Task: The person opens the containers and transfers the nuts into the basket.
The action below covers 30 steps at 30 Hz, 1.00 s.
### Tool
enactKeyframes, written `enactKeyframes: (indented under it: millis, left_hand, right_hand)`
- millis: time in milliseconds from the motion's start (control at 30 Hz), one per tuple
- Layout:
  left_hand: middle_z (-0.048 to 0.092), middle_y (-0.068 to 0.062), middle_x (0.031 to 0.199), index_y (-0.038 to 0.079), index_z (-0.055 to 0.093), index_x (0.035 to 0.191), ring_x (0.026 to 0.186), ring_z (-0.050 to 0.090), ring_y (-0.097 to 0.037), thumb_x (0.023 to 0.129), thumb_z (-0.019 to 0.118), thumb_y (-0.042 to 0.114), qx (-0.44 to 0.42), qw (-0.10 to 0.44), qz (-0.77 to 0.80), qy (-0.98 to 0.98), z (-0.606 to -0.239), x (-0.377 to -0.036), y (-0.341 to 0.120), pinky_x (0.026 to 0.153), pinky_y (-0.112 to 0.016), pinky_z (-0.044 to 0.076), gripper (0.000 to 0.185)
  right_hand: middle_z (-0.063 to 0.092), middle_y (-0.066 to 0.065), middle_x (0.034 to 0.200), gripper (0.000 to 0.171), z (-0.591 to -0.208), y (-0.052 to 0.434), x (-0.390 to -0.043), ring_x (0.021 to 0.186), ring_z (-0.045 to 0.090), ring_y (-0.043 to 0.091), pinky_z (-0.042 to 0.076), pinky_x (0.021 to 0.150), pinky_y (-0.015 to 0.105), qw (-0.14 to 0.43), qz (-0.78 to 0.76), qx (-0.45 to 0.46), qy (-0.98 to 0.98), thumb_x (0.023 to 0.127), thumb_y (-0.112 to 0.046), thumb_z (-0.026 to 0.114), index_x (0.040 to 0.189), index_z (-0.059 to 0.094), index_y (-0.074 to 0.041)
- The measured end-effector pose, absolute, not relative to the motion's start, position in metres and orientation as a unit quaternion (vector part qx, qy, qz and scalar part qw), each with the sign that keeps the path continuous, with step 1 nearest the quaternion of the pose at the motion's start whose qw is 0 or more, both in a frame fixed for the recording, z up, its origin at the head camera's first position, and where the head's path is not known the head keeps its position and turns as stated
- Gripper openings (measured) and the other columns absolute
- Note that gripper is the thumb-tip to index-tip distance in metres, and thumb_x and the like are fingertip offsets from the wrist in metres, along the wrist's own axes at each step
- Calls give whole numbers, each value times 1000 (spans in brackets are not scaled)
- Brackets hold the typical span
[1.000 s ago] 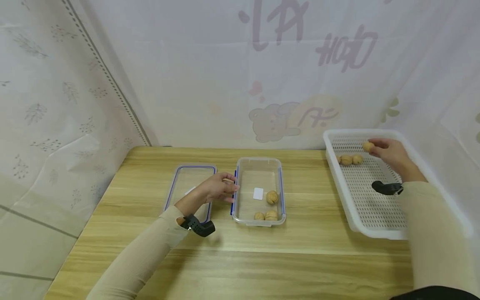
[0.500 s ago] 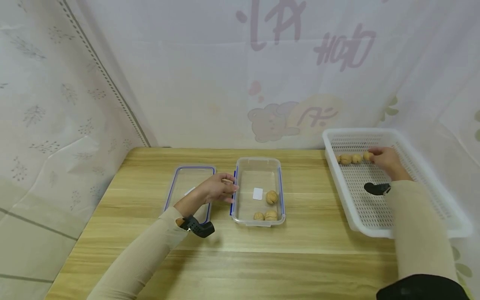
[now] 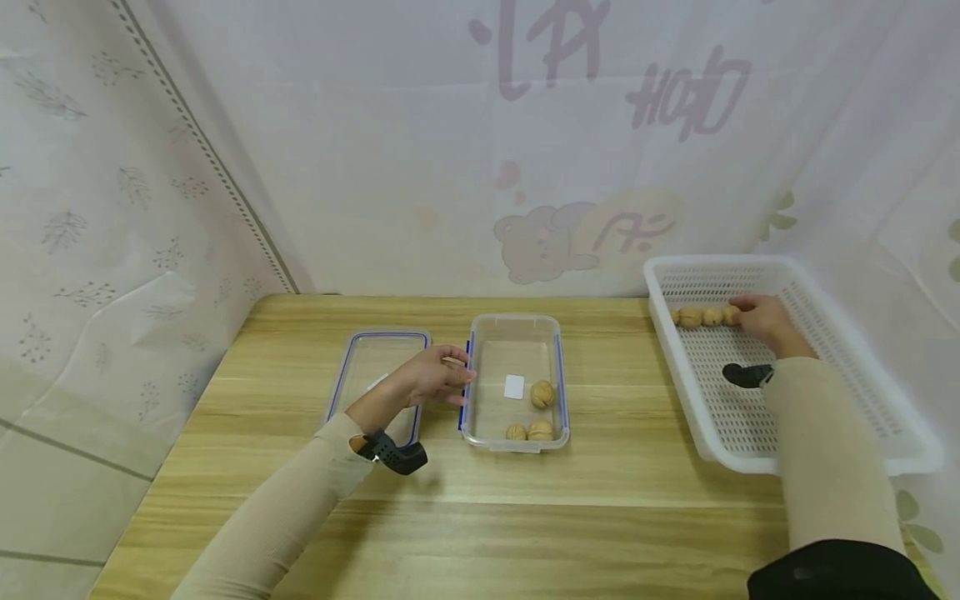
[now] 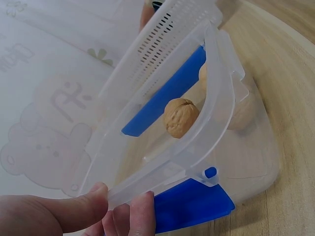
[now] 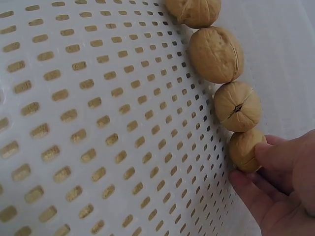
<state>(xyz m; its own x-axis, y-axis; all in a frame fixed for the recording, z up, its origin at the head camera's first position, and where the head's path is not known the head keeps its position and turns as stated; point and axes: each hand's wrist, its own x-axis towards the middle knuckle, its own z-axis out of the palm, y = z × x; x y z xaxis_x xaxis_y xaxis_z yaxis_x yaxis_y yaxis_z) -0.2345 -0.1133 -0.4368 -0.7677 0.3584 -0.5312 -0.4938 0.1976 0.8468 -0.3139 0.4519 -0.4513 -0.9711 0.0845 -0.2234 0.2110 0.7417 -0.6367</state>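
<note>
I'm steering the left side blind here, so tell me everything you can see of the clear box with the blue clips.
The clear box is a rectangular, see-through plastic tub with blue latch clips on its long sides. It stands upright and open on the wooden table, its lid lying flat just left of it. Inside lie three walnuts and a small white square. The left hand grips its left rim, thumb over the edge.
</note>
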Motion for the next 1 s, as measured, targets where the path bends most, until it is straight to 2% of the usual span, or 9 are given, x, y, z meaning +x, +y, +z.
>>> enactKeyframes:
  millis: [67, 167, 333, 500, 767, 1000]
  left_hand:
    - [57, -14, 113, -5, 42, 139, 87, 60, -17, 101, 60, -1, -48, 337, 632, 696, -436, -235, -113, 72, -30, 66, 42]
    - [56, -14, 112, -5, 41, 139, 87, 60, -17, 101, 60, -1, -46, 338, 633, 695, -435, -235, -113, 72, -30, 65, 43]
    - [56, -13, 109, -6, 41, 138, 87, 60, -16, 101, 60, -2, -45, 337, 635, 694, -435, -235, -113, 72, -31, 66, 42]
    - [57, -12, 108, -5, 42, 137, 86, 59, -17, 101, 60, -2, -50, 337, 635, 693, -436, -234, -113, 72, -31, 66, 41]
    - [58, -13, 107, -5, 42, 136, 88, 60, -18, 101, 61, -1, -42, 334, 632, 698, -436, -234, -113, 73, -32, 66, 40]
    - [59, -12, 105, -6, 43, 135, 88, 60, -18, 100, 61, -2, -45, 333, 633, 698, -436, -234, -113, 73, -32, 66, 39]
  right_hand:
    - [43, 43, 136, 47, -452, 452, -315, 120, 46, 48, 50, 94, 46, 91, -344, 77, 931, 101, -6, 47, 142, 40, 18]
    - [42, 44, 136, 47, -452, 452, -315, 121, 47, 51, 50, 97, 52, 91, -339, 74, 934, 101, -6, 47, 141, 41, 18]
    - [38, 44, 139, 50, -448, 450, -313, 126, 42, 54, 41, 107, 64, 105, -340, 75, 932, 103, -10, 48, 143, 38, 17]
    - [37, 45, 140, 56, -443, 451, -311, 128, 39, 59, 36, 110, 70, 122, -317, 73, 938, 104, -20, 48, 145, 34, 16]
    - [31, 48, 142, 62, -429, 450, -312, 130, 34, 62, 33, 110, 73, 134, -280, 28, 950, 110, -30, 35, 147, 27, 19]
    - [25, 52, 143, 64, -411, 440, -315, 131, 28, 65, 30, 111, 74, 131, -248, -24, 960, 111, -28, 34, 147, 20, 23]
